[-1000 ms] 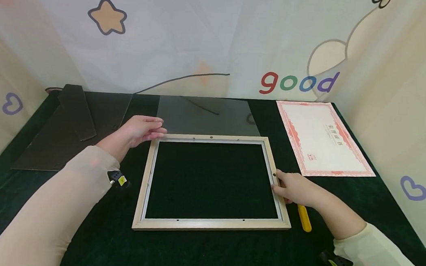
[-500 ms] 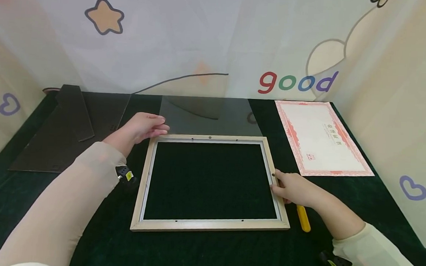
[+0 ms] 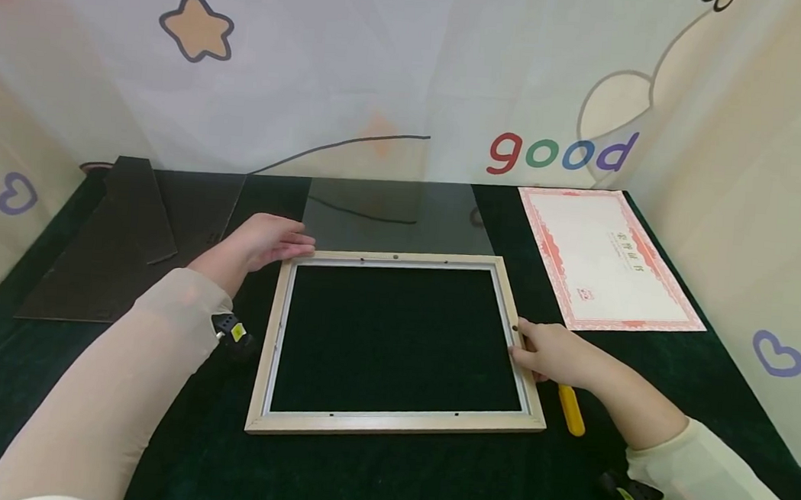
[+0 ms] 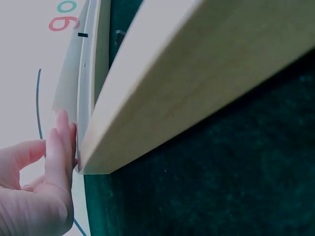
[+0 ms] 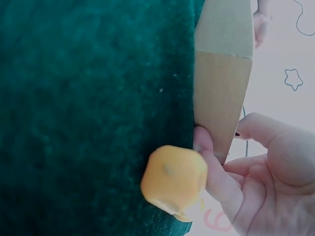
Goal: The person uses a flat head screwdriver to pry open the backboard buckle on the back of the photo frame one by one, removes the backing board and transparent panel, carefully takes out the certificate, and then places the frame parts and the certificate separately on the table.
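A pale wooden picture frame (image 3: pixel 396 426) lies face down on the dark green cloth, its centre showing only cloth. My left hand (image 3: pixel 263 245) is at its far left corner; in the left wrist view the fingers (image 4: pixel 59 152) are straight along the frame's outer side, the thumb apart. Just behind the frame lies a clear sheet (image 3: pixel 388 234), close to those fingertips. My right hand (image 3: pixel 555 355) pinches the frame's right side, thumb on top and fingers at the outer edge. A yellow handle (image 3: pixel 572 411) pokes out below that hand, the rest of it hidden.
A black backing board (image 3: pixel 82 284) with a folding stand (image 3: pixel 143 211) lies at the back left. To the back right is a certificate sheet (image 3: pixel 606 262) with a red border. A printed curtain (image 3: pixel 357 64) hangs along the table's far edge.
The clear sheet has slid slightly right behind the frame. My left forearm has shifted a little to the right, while my right hand keeps its hold on the frame.
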Demonstrator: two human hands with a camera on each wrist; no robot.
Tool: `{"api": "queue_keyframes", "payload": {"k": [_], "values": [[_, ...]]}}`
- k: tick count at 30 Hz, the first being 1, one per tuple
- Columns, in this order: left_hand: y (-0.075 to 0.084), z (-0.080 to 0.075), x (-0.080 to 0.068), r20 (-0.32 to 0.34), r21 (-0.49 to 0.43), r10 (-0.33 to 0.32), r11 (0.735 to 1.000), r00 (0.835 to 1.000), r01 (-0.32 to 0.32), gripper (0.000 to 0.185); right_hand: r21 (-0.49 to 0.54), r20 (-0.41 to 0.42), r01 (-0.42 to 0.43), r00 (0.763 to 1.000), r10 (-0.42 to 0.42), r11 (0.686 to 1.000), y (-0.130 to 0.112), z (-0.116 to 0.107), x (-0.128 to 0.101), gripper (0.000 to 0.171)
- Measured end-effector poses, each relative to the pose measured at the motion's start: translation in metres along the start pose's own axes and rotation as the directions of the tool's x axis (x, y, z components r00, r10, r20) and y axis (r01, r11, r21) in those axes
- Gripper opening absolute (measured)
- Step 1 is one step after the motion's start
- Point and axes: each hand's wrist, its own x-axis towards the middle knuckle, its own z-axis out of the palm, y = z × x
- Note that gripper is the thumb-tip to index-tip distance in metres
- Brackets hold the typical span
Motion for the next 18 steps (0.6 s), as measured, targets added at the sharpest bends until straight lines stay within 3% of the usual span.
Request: {"api": "queue_keyframes", "payload": {"k": [7,18], "values": [[0.003,0.002,-0.001,0.025,-0.029,0.017,0.999,1.0,-0.016,0.046,-0.015,-0.017,0.004,1.0,-0.004,1.0,-0.001,-0.001,-0.001,0.018],[0.0,0.003,0.001,0.005,0.068,0.031,0.997,1.0,-0.031,0.048,0.008,0.006,0.014,1.0,-0.014,1.0,-0.002,0.002,-0.011,0.016]]}}
